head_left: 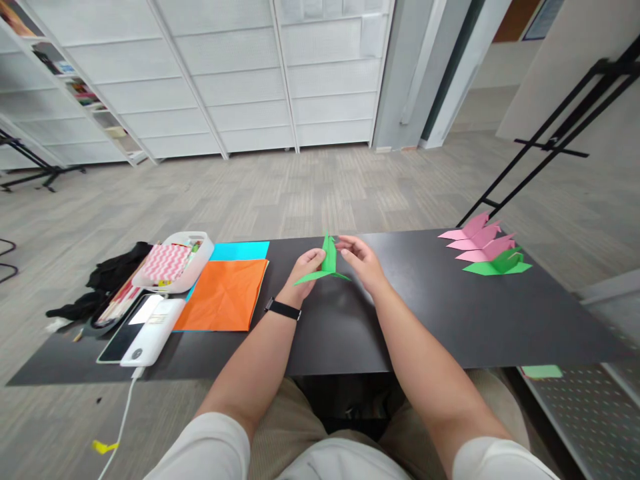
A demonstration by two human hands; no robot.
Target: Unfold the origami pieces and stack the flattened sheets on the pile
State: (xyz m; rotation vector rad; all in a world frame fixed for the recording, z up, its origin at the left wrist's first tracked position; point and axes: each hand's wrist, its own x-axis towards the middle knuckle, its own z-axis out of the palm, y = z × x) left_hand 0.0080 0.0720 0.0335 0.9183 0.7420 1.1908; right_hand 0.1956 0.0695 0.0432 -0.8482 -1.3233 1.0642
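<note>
A green origami bird [329,257] is held above the black table [345,333], its pointed end up and its two flaps spread low to either side. My left hand [306,268] grips it from the left, thumb against the folded paper. Close by on the other side, my right hand [364,261] has its fingers apart, the fingertips near the bird's upper part; contact there is hard to make out. At the table's right, pink origami birds [481,248] stand in a row, with another green origami bird [500,264] at the near end.
On the left lie orange paper [225,293], blue paper [245,251], a white basket [200,263] with a pink patterned pouch, a white power bank [154,331] with a cable, a phone [116,343] and black cloth [117,270]. A black stand [555,143] rises behind the right end.
</note>
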